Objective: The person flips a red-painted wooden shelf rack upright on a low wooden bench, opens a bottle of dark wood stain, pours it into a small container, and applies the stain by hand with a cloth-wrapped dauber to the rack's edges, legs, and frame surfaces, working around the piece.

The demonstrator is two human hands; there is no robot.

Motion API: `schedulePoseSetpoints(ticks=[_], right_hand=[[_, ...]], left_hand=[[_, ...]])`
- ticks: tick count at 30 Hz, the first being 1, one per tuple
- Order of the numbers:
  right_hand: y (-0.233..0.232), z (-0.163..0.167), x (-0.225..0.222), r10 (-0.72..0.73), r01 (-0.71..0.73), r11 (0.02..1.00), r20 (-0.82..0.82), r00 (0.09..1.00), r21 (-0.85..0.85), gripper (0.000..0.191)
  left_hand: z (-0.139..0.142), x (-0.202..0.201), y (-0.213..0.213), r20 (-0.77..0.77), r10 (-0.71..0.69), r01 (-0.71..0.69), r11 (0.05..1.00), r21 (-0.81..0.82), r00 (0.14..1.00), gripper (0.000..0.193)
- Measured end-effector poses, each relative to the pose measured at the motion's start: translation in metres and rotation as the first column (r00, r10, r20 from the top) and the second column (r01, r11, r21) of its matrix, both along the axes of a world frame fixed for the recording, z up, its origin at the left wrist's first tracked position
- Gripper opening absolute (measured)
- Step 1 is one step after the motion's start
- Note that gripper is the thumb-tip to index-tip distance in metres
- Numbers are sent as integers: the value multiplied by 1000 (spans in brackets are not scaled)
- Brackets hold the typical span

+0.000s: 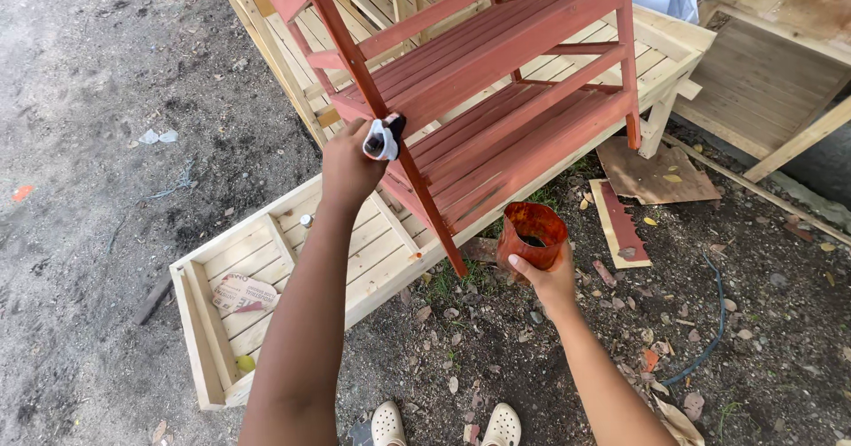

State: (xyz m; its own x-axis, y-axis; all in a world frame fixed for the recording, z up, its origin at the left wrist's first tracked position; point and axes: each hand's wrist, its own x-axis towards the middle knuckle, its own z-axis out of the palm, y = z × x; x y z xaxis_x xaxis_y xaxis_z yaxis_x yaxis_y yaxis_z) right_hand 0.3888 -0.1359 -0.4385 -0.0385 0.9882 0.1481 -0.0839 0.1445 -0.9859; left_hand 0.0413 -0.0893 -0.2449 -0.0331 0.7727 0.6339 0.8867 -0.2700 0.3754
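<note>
Red-stained wooden slatted shelf rack (496,82) stood tilted across an unpainted pale wooden frame (266,260), which lay on the dirt ground (89,82) and served as a rough worktop, likely keeping the wet legs off the soil. The person's left hand (347,169) was closed in a tight grip around a small stained rag or sponge (383,137), white and dark, and pressed it against the rack's front leg (403,158), where the colour seemed to be going on. The right hand (551,282) was curled partly round a cut-off plastic cup smeared with reddish-brown stain (530,238), fingers under its base and side, holding it upright and close to the leg, apparently so the rag could be dipped easily. Scraps of stained board (620,224) lay nearby on the ground, and pale clogs (443,424) showed at the bottom edge.
</note>
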Motion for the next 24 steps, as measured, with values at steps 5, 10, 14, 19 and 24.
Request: schedulePoseSetpoints(ticks=[5,10,14,19,24], right_hand=[[11,10,-3,12,-15,998,63,998,57,83],[15,14,-6,48,-49,999,104,993,8,86],[18,12,-12,35,-36,999,127,991,5,86],[29,11,-21,15,-14,1000,164,986,-6,86],[52,32,-51,46,-48,999,145,988,16,88]], left_hand=[[-7,13,-27,48,-94,90,993,79,994,28],[-102,74,-62,110,-185,208,940,-272,977,23],[-158,94,-69,199,-155,224,890,-397,968,27],[-153,55,-33,303,-133,240,905,-352,944,24],[-44,-23,35,314,-83,153,966,-206,946,23]])
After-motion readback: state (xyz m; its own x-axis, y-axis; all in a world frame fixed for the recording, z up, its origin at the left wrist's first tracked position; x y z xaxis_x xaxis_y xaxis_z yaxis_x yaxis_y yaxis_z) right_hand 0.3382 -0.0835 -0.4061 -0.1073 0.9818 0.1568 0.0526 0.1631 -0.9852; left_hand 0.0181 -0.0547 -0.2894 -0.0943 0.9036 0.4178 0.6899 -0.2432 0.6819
